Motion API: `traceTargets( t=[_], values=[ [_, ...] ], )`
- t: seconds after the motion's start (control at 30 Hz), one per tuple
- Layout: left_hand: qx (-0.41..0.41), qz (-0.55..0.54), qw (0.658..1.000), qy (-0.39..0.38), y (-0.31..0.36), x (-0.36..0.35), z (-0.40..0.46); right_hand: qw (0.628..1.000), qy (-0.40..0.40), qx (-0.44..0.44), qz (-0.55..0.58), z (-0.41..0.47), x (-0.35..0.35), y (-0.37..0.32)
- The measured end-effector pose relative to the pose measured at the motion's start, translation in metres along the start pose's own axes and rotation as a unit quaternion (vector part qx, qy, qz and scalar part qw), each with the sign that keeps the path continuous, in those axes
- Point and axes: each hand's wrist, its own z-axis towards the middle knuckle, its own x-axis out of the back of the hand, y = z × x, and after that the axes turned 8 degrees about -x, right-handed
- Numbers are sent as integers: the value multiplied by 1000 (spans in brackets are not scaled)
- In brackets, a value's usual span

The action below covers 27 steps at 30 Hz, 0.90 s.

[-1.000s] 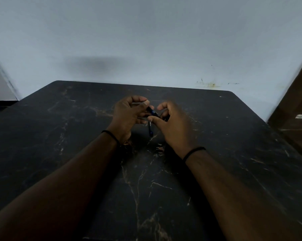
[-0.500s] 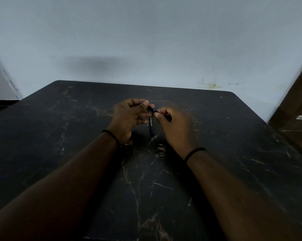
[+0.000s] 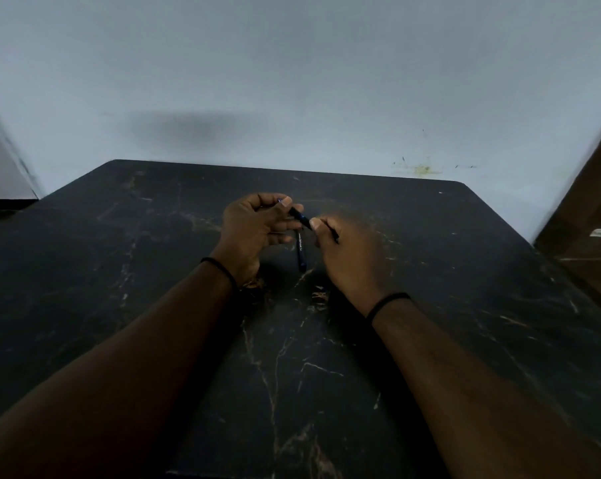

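The short dark blue plastic pen piece (image 3: 298, 214) sits just above the middle of the frame, slanting down to the right and held off the desk between my two hands. My left hand (image 3: 254, 226) grips its upper end, thumb on top and fingers curled beneath. A second ago my right hand (image 3: 351, 257) had its thumb and forefinger spread loosely round the piece. Now they are closed into a tight pinch on its lower right end, and the hand is blurred with motion. A thin dark rod (image 3: 334, 235) now shows past my right fingers, which I could not see before. It may be the refill, though I cannot tell whether it is joined to the piece.

I take this to mean I have a proper hold on both ends and am working the parts against each other, twisting or pulling. Whether they are coming apart or going together I cannot tell from here.

Just below the piece, between my hands, the long dark blue pen barrel with white lettering (image 3: 301, 252) lies on the black marble-veined desk (image 3: 465, 271), where it lay a second ago. A black band circles each wrist. Behind the desk rises a pale grey wall (image 3: 292, 81), scuffed at the right.
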Motion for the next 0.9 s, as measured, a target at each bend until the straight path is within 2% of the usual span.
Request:
traceTargets(
  t=[0.1,0.27,0.47,0.6,0.73,0.9],
  values=[
    [-1,-5,1000,-4,0,0,-1,999,-7,-19,44,-1,-1,1],
    [1,-9,1000,-12,-1,1,0,999,25,-22,41,0,1,4],
    [5,-25,1000,-17,0,2,1,1000,-23,-10,15,-2,3,0],
    [10,-34,999,-21,1,-2,-1,997,20,-34,72,-1,0,-1],
    [19,-31,999,-28,4,-4,-3,998,33,-30,51,-1,1,3],
    [25,-33,999,-19,5,-2,-4,999,-5,-12,42,-2,1,1]
  ],
)
